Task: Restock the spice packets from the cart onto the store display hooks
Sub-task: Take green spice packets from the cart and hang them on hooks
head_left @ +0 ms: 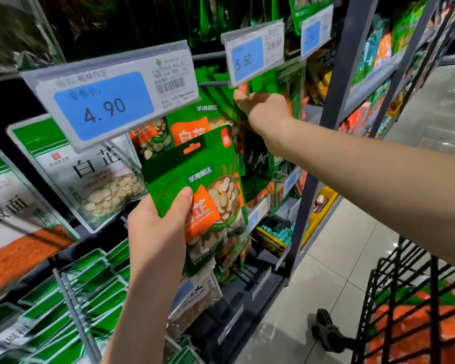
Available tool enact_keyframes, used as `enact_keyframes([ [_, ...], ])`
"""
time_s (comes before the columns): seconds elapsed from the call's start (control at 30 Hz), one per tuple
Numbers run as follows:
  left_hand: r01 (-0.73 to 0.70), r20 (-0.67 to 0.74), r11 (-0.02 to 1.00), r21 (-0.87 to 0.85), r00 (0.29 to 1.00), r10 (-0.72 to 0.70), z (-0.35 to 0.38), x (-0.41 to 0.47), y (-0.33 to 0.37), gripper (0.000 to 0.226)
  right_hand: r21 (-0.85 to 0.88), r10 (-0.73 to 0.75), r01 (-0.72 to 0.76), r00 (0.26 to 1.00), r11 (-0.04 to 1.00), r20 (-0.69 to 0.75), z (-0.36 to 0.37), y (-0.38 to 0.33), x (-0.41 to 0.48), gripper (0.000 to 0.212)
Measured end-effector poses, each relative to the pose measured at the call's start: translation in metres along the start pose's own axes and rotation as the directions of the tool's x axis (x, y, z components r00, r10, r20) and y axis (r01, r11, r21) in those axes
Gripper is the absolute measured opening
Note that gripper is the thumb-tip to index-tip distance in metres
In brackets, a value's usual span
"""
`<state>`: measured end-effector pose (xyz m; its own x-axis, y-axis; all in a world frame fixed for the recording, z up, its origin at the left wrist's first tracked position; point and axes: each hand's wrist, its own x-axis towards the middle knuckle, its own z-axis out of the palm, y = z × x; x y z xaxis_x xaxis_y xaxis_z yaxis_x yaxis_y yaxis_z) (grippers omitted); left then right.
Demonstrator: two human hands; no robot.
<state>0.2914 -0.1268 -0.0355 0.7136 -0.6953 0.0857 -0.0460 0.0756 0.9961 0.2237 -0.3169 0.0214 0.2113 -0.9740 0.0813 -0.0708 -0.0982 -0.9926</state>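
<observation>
Left hand (155,227) low on spice packet (210,177)

The spice packet (195,185) is in front of the hanging packets (189,127), under the 4.90 price tag (111,101). The cart (434,298) is to the right.

We see a blue 4.90 price label (104,106), a 5.50 price label (247,60) to its right, a grey shelf upright (338,95) beyond them, and pale floor tiles (339,248) at lower right.
</observation>
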Motion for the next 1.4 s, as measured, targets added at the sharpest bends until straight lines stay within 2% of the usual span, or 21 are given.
enact_keyframes([
  [0.13,-0.014,-0.001,0.999,0.049,1.000,0.014,0.000,-0.001,0.001,0.013,-0.131,-0.072,0.075,0.997,0.989,0.024,-0.016,0.008,-0.015,0.018],
  [0.23,-0.036,-0.020,0.997,0.068,0.999,0.038,0.001,-0.002,0.001,0.015,-0.123,-0.094,0.101,0.993,0.987,0.067,-0.030,0.012,-0.037,0.005],
  [0.33,-0.050,-0.035,0.996,0.075,0.998,0.053,0.005,-0.003,0.004,0.010,-0.024,0.019,-0.013,0.964,1.000,0.267,-0.041,0.015,-0.059,0.009],
  [0.4,-0.068,-0.056,0.993,0.098,0.996,0.074,0.009,-0.001,0.007,0.009,0.059,0.088,-0.115,0.936,0.992,0.342,-0.044,0.016,-0.067,0.011],
  [0.5,-0.088,-0.032,0.992,0.088,0.995,0.091,0.019,0.001,0.015,0.017,0.141,0.114,-0.158,0.954,0.977,0.277,-0.045,0.013,-0.065,0.032],
  [0.63,-0.114,-0.050,0.984,0.140,0.991,0.122,0.036,0.010,0.026,0.046,0.234,0.106,-0.149,0.977,0.961,0.187,-0.046,0.005,-0.056,0.035],
  [0.73,-0.103,-0.063,0.979,0.175,0.991,0.116,0.044,0.020,0.032,0.045,0.262,0.095,-0.130,0.985,0.956,0.141,-0.047,0.003,-0.051,0.034],
  [0.87,-0.106,-0.032,0.989,0.101,0.993,0.110,0.046,0.025,0.038,0.036,0.297,0.097,-0.129,0.988,0.946,0.120,-0.045,-0.003,-0.047,0.029],
  [1.03,-0.108,-0.031,0.989,0.103,0.993,0.112,0.049,0.026,0.047,0.029,0.297,0.120,-0.145,0.988,0.944,0.101,-0.042,-0.006,-0.040,0.013],
  [1.2,-0.046,-0.069,0.982,0.184,0.996,0.060,0.054,0.030,0.049,0.047,0.297,0.137,-0.146,0.989,0.944,0.050,-0.043,-0.007,-0.035,0.028],
  [1.4,-0.016,-0.069,0.982,0.186,0.997,0.029,0.053,0.032,0.055,0.045,0.303,0.128,-0.122,0.992,0.945,0.003,-0.038,-0.013,-0.031,0.028],
])
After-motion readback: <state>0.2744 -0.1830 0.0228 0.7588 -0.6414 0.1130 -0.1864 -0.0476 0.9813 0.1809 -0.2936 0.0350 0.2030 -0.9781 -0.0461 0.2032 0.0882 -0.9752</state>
